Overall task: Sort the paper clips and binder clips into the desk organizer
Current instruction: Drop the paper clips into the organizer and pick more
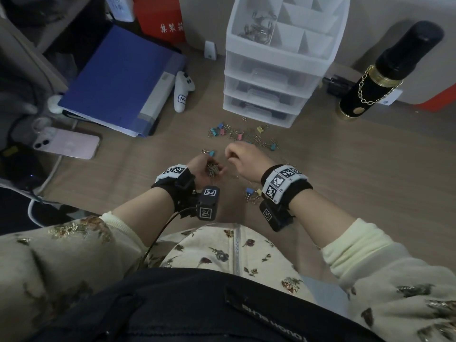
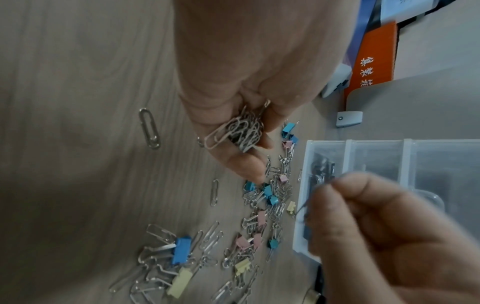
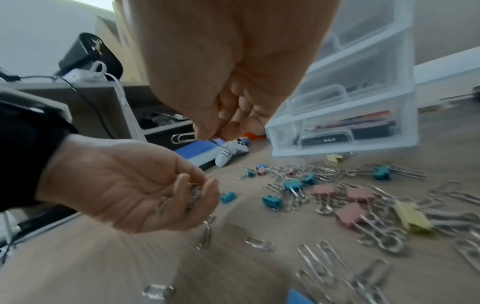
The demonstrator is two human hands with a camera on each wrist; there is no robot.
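My left hand [image 1: 206, 169] cups a bunch of paper clips [image 2: 240, 131] (palm up). My right hand [image 3: 233, 115] pinches one paper clip [image 3: 183, 138] above it.

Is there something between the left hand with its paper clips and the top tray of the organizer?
Nothing visible blocks it. The left hand cups a bunch of paper clips above the desk; the desk organizer stands beyond, its top compartments open. Only loose clips lie on the desk between. The right hand is beside.

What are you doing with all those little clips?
Sorting them. The left hand cups a bunch of paper clips, and the right hand pinches one more paper clip just above it. Lots of colourful binder clips and loose paper clips still lie on the desk in front of the clear desk organizer.
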